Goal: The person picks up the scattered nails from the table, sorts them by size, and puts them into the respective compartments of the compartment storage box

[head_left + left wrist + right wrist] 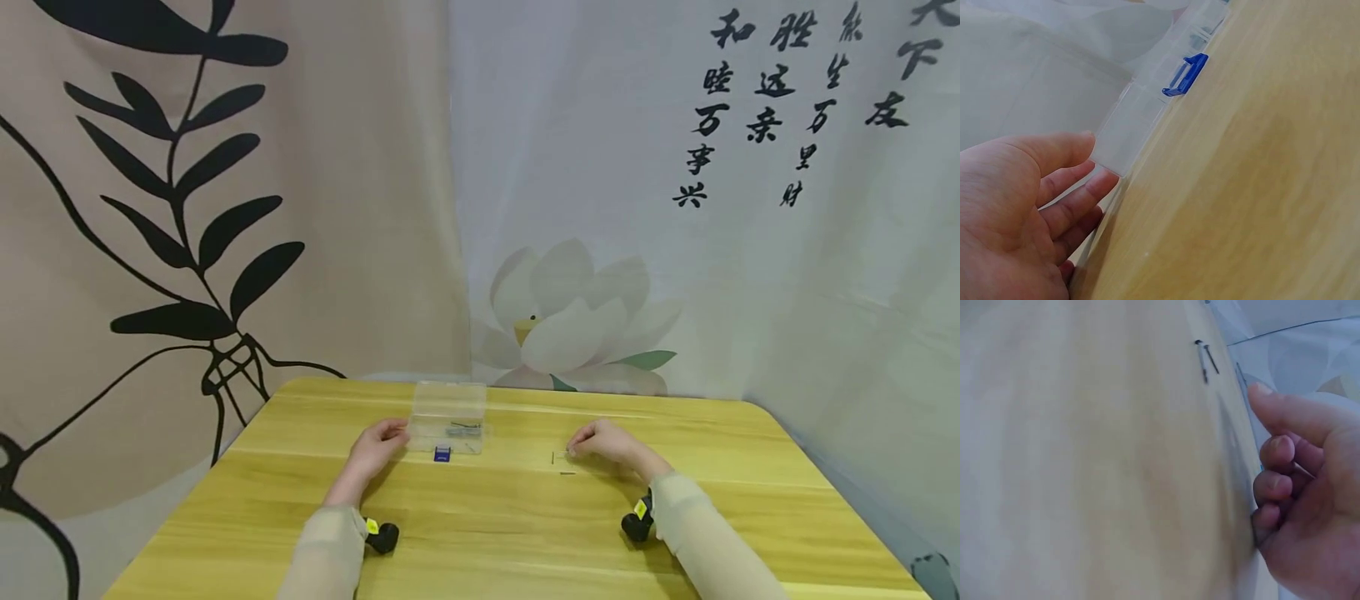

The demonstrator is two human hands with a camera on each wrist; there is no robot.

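Observation:
A clear plastic box (423, 429) with a blue clasp (442, 454) stands with its lid (450, 398) raised. Several thin metal pieces (463, 430) lie inside it. My left hand (375, 450) holds the box's left end; in the left wrist view, the thumb and fingertips meet its corner. To the right, my right hand (607, 442) is low over the table, pinching a thin dark nail (1242, 374) between thumb and forefinger. Two similar nails (1202, 362) lie close by on the wood. Their threads, if any, are too small to make out.
The wooden table (510, 533) ends at a printed curtain (600, 208) behind it. Black wrist cameras (384, 538) are strapped under both forearms. A strip of bare wood lies between the box and the nails.

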